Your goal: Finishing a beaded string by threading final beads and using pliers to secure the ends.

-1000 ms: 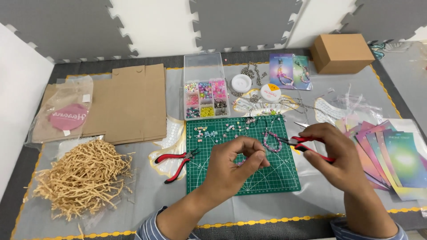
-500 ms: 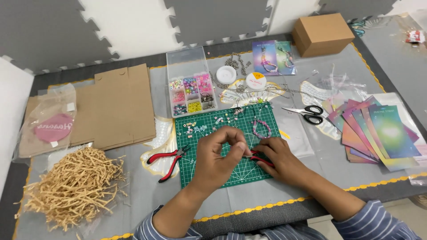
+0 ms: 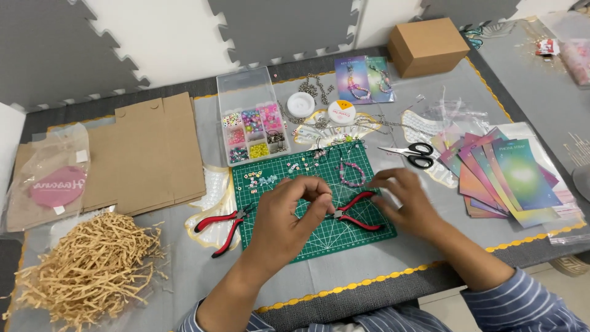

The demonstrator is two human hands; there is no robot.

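A: Left hand (image 3: 289, 218) – fingers pinched tight over the green cutting mat (image 3: 369, 237). Whatever sits in the pinch is too small to make out. Red-handled pliers (image 3: 355, 214) lie on the mat just right of that pinch, jaws toward it.

B: Right hand (image 3: 409, 203)?

A: Fingers spread loose, hovering over the handle ends of those pliers; contact cannot be told. No closed hold.

B: Containers?

A: Beyond the pinch, clear compartment box (image 3: 253, 117), lid up; compartments hold beads in pink, yellow, green and mixed colours. Far right of it, a closed cardboard box (image 3: 427, 46), contents hidden.

B: Loose items near the grip?

A: Pink bead bracelet (image 3: 350, 175) on the mat just beyond the pliers; second red pliers (image 3: 222, 226) left of the pinch, off the mat edge; scissors (image 3: 409, 154) beyond the right hand
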